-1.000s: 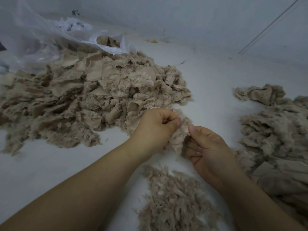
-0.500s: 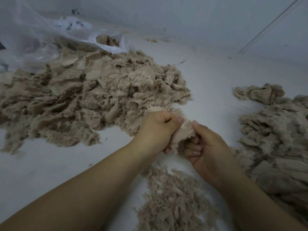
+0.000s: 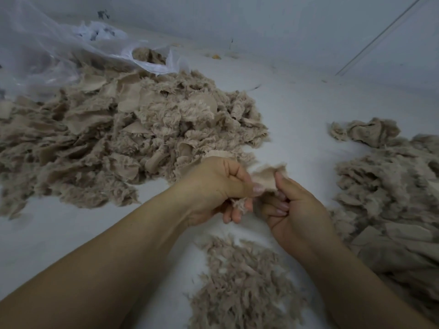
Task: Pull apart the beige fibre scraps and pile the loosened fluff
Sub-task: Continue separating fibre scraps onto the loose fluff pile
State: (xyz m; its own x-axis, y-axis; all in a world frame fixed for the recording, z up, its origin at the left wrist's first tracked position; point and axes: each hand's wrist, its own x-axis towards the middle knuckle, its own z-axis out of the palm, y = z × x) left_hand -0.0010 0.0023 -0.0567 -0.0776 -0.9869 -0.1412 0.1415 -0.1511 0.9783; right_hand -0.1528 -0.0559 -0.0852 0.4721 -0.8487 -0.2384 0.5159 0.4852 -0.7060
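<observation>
Pinching one beige scrap [image 3: 267, 175] between them, the left hand [image 3: 215, 186] and the right hand [image 3: 293, 210] meet just above the white surface [image 3: 297, 119] — each has its thumb pressed onto the fabric and its fingers curled underneath. A frayed, fluffy edge of the scrap hangs below the left fingers; whether it has torn free there is hard to tell. Directly beneath the hands lies a low pile of loosened fluff [image 3: 240, 281]. A large heap of scraps [image 3: 123, 136] fills the left side, spilling from a clear plastic bag [image 3: 47, 51] at the far left. Another heap of scraps [image 3: 389, 186] lies along the right edge — well apart from the first, close beside the right wrist.
</observation>
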